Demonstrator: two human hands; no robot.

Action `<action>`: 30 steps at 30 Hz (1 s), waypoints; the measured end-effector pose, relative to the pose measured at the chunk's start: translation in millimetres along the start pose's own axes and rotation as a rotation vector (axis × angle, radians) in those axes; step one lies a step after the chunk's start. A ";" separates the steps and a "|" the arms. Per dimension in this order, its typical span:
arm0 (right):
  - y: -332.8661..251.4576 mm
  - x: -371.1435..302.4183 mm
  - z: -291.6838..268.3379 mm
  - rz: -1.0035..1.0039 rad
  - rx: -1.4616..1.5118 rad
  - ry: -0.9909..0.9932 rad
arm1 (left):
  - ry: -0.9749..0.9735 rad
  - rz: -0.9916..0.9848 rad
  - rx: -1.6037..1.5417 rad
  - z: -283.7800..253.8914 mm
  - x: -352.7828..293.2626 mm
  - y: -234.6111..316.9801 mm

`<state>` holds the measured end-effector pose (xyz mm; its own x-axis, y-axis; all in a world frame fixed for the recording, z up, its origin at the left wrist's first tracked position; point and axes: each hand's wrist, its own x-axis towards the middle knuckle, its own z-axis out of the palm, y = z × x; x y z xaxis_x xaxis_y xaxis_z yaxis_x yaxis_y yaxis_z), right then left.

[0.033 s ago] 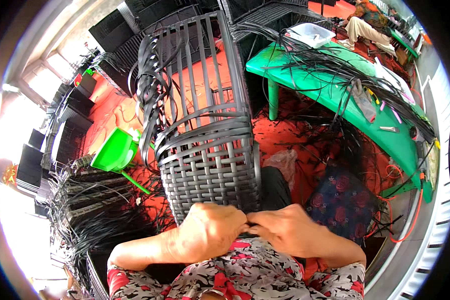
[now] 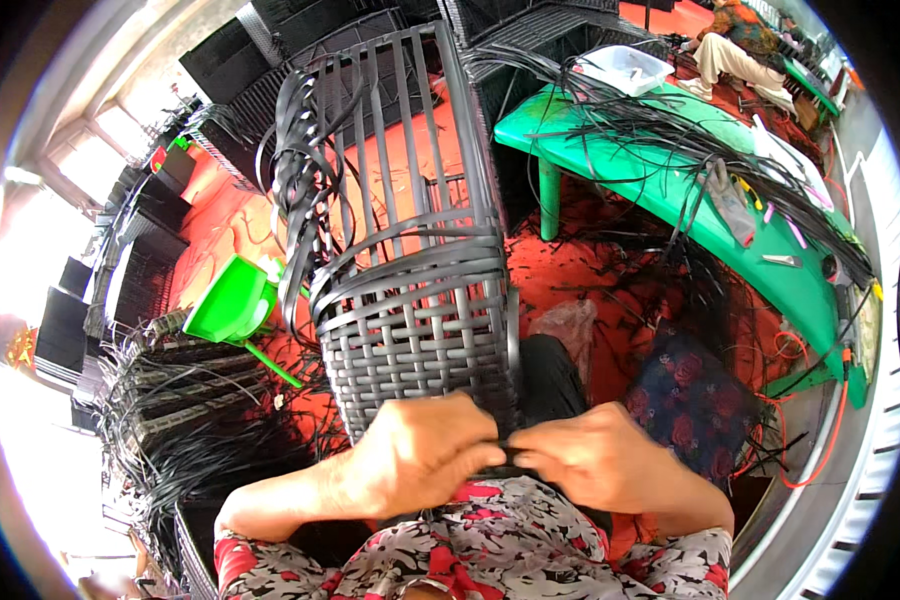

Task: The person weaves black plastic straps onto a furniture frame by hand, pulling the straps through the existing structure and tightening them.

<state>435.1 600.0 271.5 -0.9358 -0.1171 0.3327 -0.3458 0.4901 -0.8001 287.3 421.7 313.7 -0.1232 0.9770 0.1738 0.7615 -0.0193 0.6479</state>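
Note:
My left hand (image 2: 425, 452) and my right hand (image 2: 592, 455) meet close to my body, fingers closed in a pinch. Between the fingertips shows a short bit of black weaving strip (image 2: 510, 452), mostly hidden by the fingers. Just beyond them stands a black woven furniture frame (image 2: 420, 345). Its near part is a tight over-and-under weave. Farther up, bare upright bars (image 2: 395, 120) run lengthwise, with loose strips laid across. A bundle of knotted black strips (image 2: 300, 170) hangs on the frame's left side. My left hand overlaps the near edge of the weave.
To the right, a green table (image 2: 570, 140) carries long black strips, a white tray (image 2: 625, 70) and a grey glove (image 2: 722, 195). A green dustpan (image 2: 232, 300) lies at left, above piled strips (image 2: 200, 450). A dark floral cushion (image 2: 690, 400) rests at right. Another person (image 2: 735, 60) sits far off.
Both hands have shifted slightly, and their fingertips are a little farther apart, showing more of the dark strip between them. The frame stays in place.

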 end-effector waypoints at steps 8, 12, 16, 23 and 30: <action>34.6 30.1 -54.5 0.081 -0.036 0.424 | 0.280 -0.073 0.751 7.2 28.6 -40.5; 53.1 61.6 -42.3 0.171 0.071 0.467 | 0.254 -0.225 0.731 22.4 41.8 -40.2; 63.0 72.6 -36.3 0.063 -0.083 0.453 | 0.277 -0.259 0.722 32.1 41.2 -46.8; 60.4 75.3 -28.0 0.138 -0.071 0.484 | 0.366 -0.203 0.695 37.3 32.2 -57.0; 66.4 85.4 -19.7 0.078 -0.058 0.448 | 0.427 -0.191 0.710 31.3 37.3 -57.1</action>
<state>333.6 639.6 256.5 -0.8318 0.3012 0.4661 -0.2594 0.5315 -0.8064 259.2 465.8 259.9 -0.4115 0.7834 0.4658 0.9042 0.4152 0.1005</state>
